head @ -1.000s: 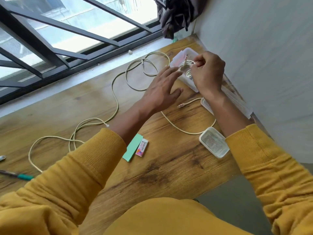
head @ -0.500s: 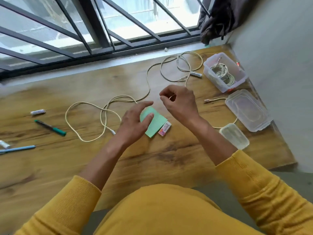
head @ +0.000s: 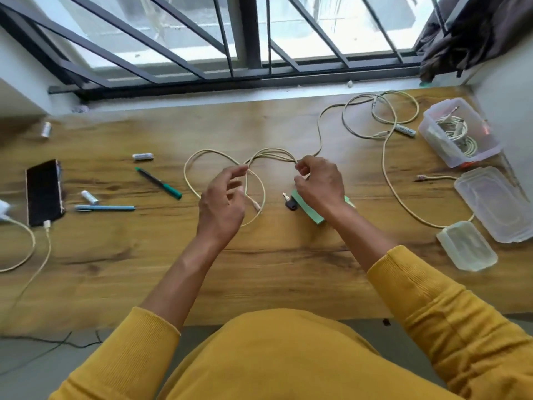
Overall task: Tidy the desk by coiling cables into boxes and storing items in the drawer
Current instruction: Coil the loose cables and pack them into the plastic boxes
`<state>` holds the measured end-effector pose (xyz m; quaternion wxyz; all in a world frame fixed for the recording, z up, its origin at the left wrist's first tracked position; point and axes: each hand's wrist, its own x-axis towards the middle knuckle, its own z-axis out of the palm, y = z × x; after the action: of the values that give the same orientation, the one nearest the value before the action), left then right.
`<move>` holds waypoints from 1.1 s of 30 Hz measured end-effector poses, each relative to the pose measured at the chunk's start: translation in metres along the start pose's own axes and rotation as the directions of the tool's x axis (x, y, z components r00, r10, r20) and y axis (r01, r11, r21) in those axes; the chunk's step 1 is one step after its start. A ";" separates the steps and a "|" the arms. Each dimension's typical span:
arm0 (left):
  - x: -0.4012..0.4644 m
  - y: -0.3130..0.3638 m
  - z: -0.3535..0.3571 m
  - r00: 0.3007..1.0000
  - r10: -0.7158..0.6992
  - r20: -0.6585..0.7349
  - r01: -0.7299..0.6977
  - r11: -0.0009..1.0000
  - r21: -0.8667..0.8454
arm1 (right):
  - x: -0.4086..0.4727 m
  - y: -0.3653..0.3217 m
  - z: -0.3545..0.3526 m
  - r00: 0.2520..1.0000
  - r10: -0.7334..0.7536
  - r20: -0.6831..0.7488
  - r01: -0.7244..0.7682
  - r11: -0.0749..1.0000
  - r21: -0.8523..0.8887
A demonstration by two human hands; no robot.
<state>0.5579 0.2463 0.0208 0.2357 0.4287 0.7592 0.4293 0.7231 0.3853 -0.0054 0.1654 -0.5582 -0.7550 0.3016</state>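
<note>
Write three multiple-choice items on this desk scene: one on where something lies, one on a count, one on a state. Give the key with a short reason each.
1. Where does the phone lie?
A. at the left end of the desk
B. inside the open box
C. under the right hand

2. How many pens lie on the desk?
A. none
B. two
C. five

3. What is the state of the clear box by the wall?
A. shut with its lid
B. open and holding a coiled cable
C. tipped on its side

Key:
1 A: the dark phone sits far left with a plug in its near end.
2 B: a green-tipped pen and a light blue pen lie left of the left hand.
3 B: the box stands upright, uncovered, with a coiled cable inside, while a lid lies on the desk beside it.
</note>
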 end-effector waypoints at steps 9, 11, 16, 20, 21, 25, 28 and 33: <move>0.018 -0.023 -0.035 1.000 0.024 -0.010 -0.023 0.997 0.071 | 0.007 -0.044 0.033 0.992 0.012 0.122 -0.007 0.999 -0.039; 0.021 -0.026 -0.039 0.999 0.033 0.003 -0.034 0.997 0.069 | 0.005 -0.050 0.044 0.984 0.045 0.172 -0.032 0.996 -0.081; 0.027 -0.034 -0.045 0.998 0.055 0.030 -0.057 0.996 0.075 | -0.003 -0.059 0.055 0.971 0.153 0.182 -0.132 0.984 -0.121; 0.027 -0.039 -0.045 0.993 0.091 0.069 -0.097 0.992 0.084 | -0.004 -0.059 0.054 0.947 0.229 0.226 -0.232 0.973 -0.014; 0.027 -0.039 -0.044 0.988 0.124 0.092 -0.133 0.987 0.095 | -0.004 -0.059 0.051 0.947 0.215 0.239 -0.243 0.965 0.093; 0.032 -0.034 -0.038 0.931 0.316 0.183 -0.342 0.930 0.137 | -0.010 -0.076 0.023 0.916 -0.021 0.402 -0.248 0.756 0.605; 0.041 -0.021 -0.039 0.907 0.397 0.140 -0.414 0.900 0.134 | -0.014 -0.092 -0.003 0.875 -0.154 0.459 -0.258 0.655 0.710; 0.059 0.000 -0.050 0.877 0.478 0.051 -0.479 0.859 0.180 | -0.021 -0.105 -0.031 0.772 -0.352 0.529 -0.300 0.531 0.792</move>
<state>0.4904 0.2742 0.0472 0.0820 0.6247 0.6656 0.4000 0.6696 0.3537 0.0876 0.1538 -0.2568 -0.5285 0.7944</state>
